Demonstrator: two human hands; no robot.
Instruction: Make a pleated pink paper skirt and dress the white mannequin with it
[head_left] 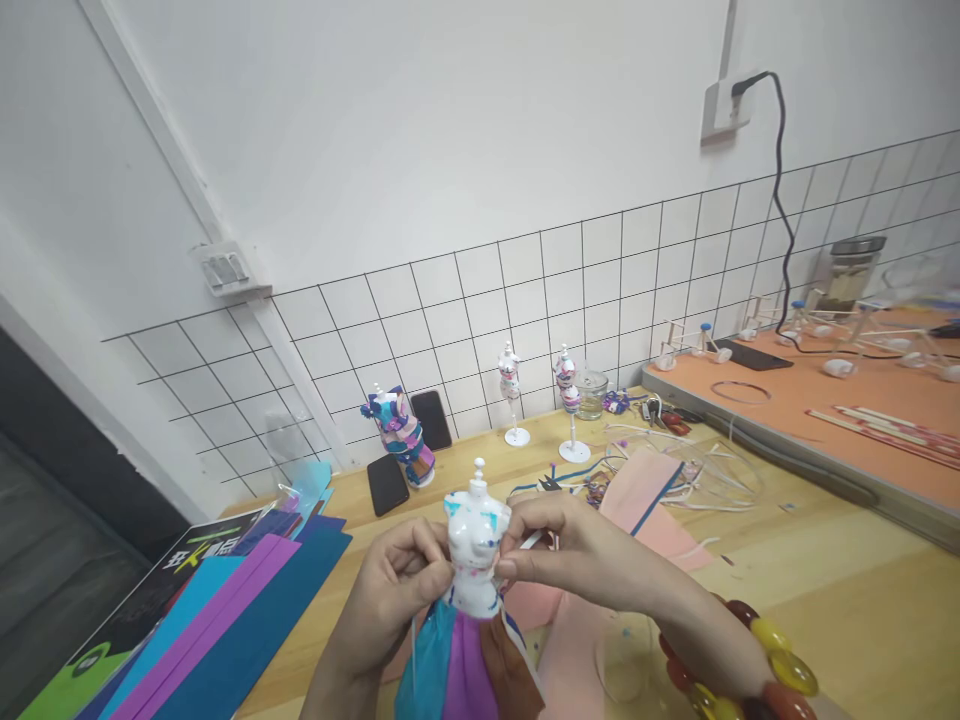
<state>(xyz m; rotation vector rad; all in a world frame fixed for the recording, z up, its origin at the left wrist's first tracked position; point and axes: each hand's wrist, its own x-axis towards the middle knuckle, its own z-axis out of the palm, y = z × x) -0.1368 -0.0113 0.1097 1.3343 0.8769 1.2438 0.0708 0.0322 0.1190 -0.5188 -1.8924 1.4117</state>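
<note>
A small white dress-form mannequin with blue and pink smudges stands upright in front of me, a knob on its neck. Around its lower half hangs a skirt of teal, purple and brown panels. My left hand is closed in a pinch at the form's left side; what its fingertips hold is hidden. On the other side, my right hand pinches close against the form's waist, with a thin white strip showing between its fingers. Peach-pink sheets lie under and behind the right forearm.
Two small forms on stands and a dressed form stand near the wall, with black phones beside the latter. Coloured sheets lie left. Tangled white strips and a raised orange board are right.
</note>
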